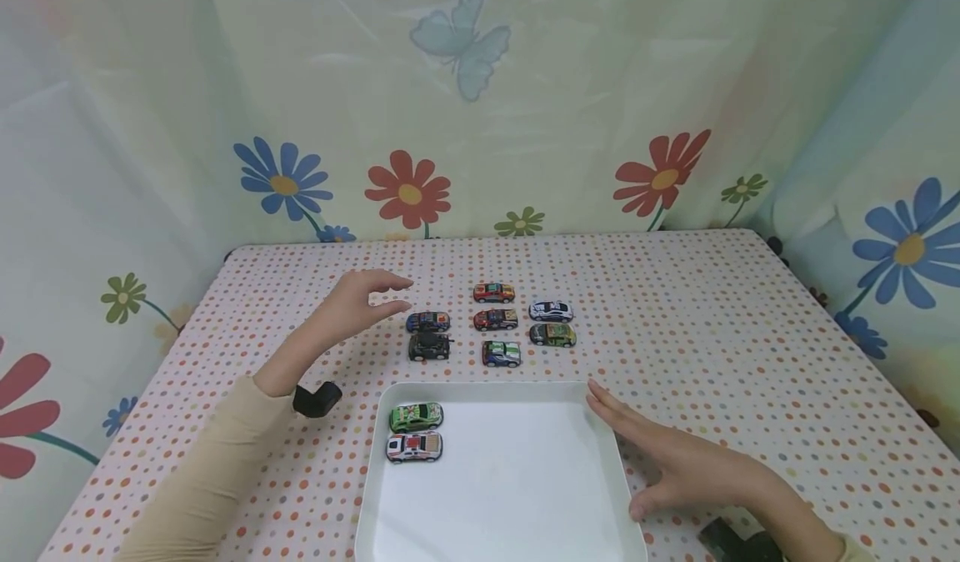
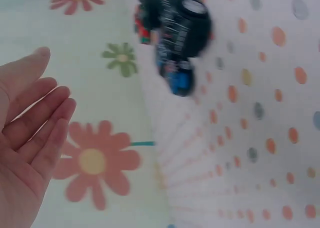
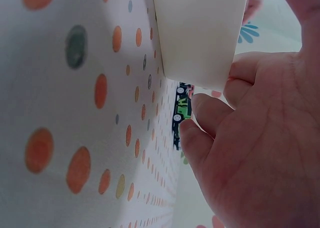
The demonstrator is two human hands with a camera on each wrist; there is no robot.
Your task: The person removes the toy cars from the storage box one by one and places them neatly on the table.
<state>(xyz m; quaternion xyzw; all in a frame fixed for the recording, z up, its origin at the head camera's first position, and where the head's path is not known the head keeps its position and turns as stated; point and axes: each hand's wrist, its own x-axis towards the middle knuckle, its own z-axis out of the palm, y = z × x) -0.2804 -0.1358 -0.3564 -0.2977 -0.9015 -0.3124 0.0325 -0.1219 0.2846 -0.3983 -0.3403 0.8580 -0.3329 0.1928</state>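
Fingers of your left hand (image 1: 358,301) hover straight and apart just before the blue toy car (image 1: 428,322); your right hand (image 1: 671,459) lies flat, fingers together, against the white tray (image 1: 622,462).

Beige sleeves, black wrist-mounted cameras

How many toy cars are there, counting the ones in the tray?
9. Two sit in the white tray: green car, white car. Seven stand on the table beyond it. None looks hidden.
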